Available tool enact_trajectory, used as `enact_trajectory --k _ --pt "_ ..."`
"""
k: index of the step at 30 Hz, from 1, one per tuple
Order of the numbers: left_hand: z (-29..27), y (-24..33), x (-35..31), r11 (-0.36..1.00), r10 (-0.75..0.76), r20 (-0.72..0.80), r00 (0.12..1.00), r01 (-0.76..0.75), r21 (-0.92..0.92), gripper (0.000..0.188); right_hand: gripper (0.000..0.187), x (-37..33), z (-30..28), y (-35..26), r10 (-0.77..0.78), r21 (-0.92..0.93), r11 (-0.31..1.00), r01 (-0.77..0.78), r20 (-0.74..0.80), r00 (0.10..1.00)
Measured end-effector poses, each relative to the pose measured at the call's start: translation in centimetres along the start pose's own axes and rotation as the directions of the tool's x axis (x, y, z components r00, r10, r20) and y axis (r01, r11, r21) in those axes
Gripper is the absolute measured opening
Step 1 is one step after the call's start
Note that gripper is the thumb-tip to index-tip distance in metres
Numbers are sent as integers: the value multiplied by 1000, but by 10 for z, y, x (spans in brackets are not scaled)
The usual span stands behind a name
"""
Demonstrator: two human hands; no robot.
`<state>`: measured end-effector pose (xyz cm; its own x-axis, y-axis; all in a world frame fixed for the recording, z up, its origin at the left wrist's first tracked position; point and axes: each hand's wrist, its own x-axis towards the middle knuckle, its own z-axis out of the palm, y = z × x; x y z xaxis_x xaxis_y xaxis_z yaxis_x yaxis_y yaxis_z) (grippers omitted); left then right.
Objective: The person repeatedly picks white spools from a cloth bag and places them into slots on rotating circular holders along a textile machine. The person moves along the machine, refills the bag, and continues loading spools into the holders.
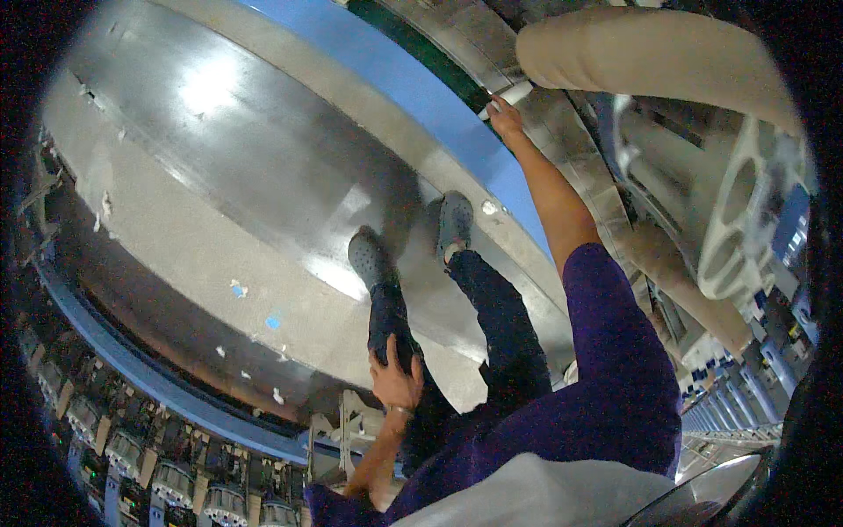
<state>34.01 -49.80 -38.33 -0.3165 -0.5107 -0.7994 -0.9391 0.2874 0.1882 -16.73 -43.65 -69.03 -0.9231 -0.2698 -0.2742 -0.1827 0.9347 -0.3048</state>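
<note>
My right hand (pixel 506 120) reaches far out along the machine on the right, its fingers closed about a white, tube-shaped piece (pixel 520 91). What kind of piece this is I cannot make out. It lies beside the dark green strip (pixel 430 57) and the blue panel (pixel 395 83) of the machine. My left hand (pixel 397 376) rests on my left leg near the knee, with its fingers spread and nothing in it. Dark trousers and grey clogs (pixel 369 257) show below me.
A worn grey floor runs between two machine rows, with white fluff and blue scraps (pixel 273 322) on it. On the left stands a row of machine units (pixel 176 481) behind a blue rail (pixel 167 386). Thick beige ducts (pixel 650 54) and a pale perforated frame (pixel 733 220) are close on the right.
</note>
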Motion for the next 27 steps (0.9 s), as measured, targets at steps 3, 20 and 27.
enact_trajectory --k 3,20,27 --pt "-5 10 4 998 52 -88 995 -54 -16 65 37 20 26 12 116 -101 990 -102 144 983" --pt "-177 79 27 147 555 -198 808 -329 -933 63 46 -325 -336 -238 -370 653 478 -588 756 540" --pt "-314 135 -45 -471 458 -235 857 11 -882 35 30 -420 -396 -247 -599 434 165 -886 757 259"
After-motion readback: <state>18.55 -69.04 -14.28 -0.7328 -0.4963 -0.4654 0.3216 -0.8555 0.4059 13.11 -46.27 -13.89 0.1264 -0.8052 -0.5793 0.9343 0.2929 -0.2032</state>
